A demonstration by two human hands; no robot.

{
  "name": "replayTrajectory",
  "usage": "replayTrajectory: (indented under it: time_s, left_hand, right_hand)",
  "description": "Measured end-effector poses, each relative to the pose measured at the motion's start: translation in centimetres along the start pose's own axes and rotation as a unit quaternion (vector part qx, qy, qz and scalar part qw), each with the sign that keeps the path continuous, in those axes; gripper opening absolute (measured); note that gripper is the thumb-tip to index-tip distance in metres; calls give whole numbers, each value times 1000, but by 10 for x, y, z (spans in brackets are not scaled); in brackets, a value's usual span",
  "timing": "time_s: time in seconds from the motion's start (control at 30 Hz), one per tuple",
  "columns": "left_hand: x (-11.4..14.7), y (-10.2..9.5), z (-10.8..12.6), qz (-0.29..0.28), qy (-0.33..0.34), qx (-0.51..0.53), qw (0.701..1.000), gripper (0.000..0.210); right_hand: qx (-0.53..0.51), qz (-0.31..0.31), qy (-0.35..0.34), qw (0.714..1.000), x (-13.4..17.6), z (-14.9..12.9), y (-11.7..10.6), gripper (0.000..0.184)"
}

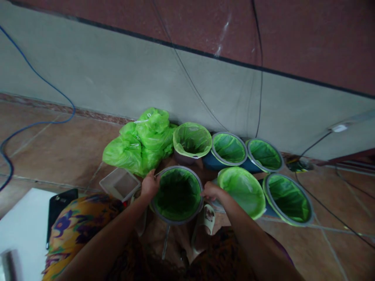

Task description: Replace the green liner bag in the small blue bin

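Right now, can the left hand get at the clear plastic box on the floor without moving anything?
Probably yes. The left hand grips the rim of the green-lined grey bin, and the clear plastic box sits just to its left on the tiled floor with nothing between them. It would have to let go first.

No readable text, labels or numbers anywhere; small print on the sandal (209, 216) and marks on the black phone (60, 203) too blurred to read.
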State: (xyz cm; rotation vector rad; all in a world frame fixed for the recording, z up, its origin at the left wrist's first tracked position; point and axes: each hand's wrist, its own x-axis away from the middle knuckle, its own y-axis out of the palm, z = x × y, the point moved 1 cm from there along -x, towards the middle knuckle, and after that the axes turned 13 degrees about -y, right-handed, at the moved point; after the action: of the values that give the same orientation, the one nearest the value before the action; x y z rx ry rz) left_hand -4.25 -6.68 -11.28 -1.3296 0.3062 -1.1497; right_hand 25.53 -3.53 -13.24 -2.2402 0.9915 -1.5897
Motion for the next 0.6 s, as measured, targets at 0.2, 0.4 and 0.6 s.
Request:
replayTrajectory:
  time_s: [0.2, 0.4, 0.6]
  left_hand:
    - [11, -4, 7, -32, -46, -55, 997, 52]
    - [10, 4, -5, -107, 0, -143, 984, 33]
    - [2, -2, 2, -33, 51, -112, 992, 41]
  right_hand:
    - [62, 170, -77, 980, 4, -4, -7, 56]
    - [148, 120, -92, 977, 5, -17, -7, 16]
    - [101, 114, -45, 987, 14, -17, 1, 18]
